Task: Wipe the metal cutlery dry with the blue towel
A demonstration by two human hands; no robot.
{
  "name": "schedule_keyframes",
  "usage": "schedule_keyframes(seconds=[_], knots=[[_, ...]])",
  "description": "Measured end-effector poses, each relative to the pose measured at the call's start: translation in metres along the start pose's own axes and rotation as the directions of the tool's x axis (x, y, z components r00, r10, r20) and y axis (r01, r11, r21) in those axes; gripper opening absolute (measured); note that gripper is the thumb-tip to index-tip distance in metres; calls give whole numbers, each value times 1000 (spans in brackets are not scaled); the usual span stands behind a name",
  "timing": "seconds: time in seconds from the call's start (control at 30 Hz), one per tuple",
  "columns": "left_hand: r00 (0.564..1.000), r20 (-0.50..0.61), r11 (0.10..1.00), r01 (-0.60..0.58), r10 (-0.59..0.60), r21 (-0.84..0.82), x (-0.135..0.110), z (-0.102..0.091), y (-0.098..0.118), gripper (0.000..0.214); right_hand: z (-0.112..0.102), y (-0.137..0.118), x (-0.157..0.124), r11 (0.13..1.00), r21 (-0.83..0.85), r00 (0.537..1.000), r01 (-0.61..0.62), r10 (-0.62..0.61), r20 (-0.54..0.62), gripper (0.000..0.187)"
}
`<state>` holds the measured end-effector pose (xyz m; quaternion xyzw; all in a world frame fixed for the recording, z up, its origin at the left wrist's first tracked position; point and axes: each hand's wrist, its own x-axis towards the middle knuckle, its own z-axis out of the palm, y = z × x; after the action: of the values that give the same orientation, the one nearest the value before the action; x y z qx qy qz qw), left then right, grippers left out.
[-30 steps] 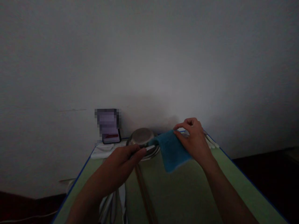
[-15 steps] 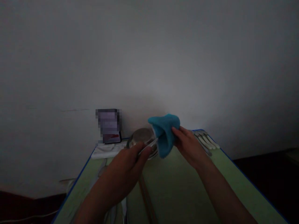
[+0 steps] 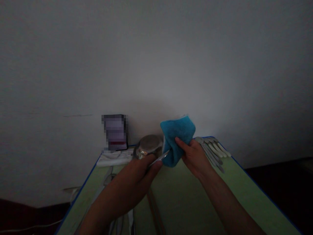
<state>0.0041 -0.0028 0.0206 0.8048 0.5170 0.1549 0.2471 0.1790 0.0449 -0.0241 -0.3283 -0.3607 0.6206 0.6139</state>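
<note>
My left hand (image 3: 140, 168) is closed round the handle of a metal utensil (image 3: 160, 157) whose far end disappears into a blue cloth (image 3: 177, 137). My right hand (image 3: 194, 156) grips that cloth, bunched and wrapped about the utensil's tip, held above the green table (image 3: 186, 202). Which kind of utensil it is stays hidden by the cloth. A steel bowl (image 3: 148, 145) sits just behind my left hand.
Several pieces of cutlery (image 3: 215, 150) lie in a row at the table's far right. A folded white cloth (image 3: 113, 159) and a blurred dark device (image 3: 114, 132) stand at the far left by the wall. More utensils (image 3: 122, 223) and wooden sticks (image 3: 153, 209) lie near me.
My right hand lifted the blue cloth off the table, bunched it and closed it round the utensil's end. My left hand kept hold of the utensil and shifted slightly right.
</note>
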Motion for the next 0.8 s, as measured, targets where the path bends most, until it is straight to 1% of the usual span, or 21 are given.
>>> schedule_keyframes(seconds=[0.1, 0.17, 0.23, 0.27, 0.3, 0.33, 0.4, 0.43, 0.47, 0.5, 0.53, 0.57, 0.7, 0.8], knots=[[997, -71, 1000, -19, 18, -14, -1, -10, -2, 34, -5, -4, -1, 993, -109, 995, 38, -28, 91, 27], [992, -123, 1000, -9, 7, -19, -3, -16, -5, 34, -8, -8, -2, 980, -182, 986, 76, -46, 160, 28], [990, -142, 1000, -5, 2, -22, -6, -19, -7, 34, -10, -13, -5, 951, -277, 979, 138, -89, 183, 27], [991, -133, 1000, -13, 10, -26, -7, -20, -8, 33, -11, -16, -6, 919, -349, 977, 182, -127, 172, 27], [993, -120, 999, -25, 21, -30, -8, -19, -8, 32, -10, -18, -8, 869, -441, 973, 224, -173, 153, 26], [994, -101, 999, -38, 34, -34, -9, -19, -8, 31, -9, -21, -9, 799, -541, 965, 261, -226, 132, 27], [996, -68, 997, -54, 51, -46, -11, -17, -7, 30, -6, -25, -13, 630, -714, 936, 306, -337, 104, 29], [997, -62, 997, -57, 54, -52, -11, -16, -7, 29, -4, -27, -15, 557, -770, 921, 311, -377, 99, 30], [997, -61, 997, -55, 52, -56, -11, -16, -7, 29, -3, -28, -16, 504, -805, 910, 311, -404, 99, 30], [997, -66, 997, -54, 50, -60, -12, -17, -8, 29, -1, -28, -17, 476, -823, 904, 311, -415, 102, 30], [996, -71, 997, -51, 47, -62, -12, -17, -8, 28, 0, -29, -18, 468, -826, 904, 313, -415, 107, 30], [996, -80, 996, -51, 46, -67, -11, -19, -9, 27, 1, -29, -18, 478, -819, 909, 316, -401, 116, 28], [992, -101, 992, -84, 75, -93, -11, -22, -12, 23, 3, -27, -17, 583, -746, 936, 321, -314, 158, 24], [992, -101, 992, -86, 77, -90, -10, -22, -13, 22, 2, -27, -16, 615, -725, 944, 310, -292, 156, 25]])
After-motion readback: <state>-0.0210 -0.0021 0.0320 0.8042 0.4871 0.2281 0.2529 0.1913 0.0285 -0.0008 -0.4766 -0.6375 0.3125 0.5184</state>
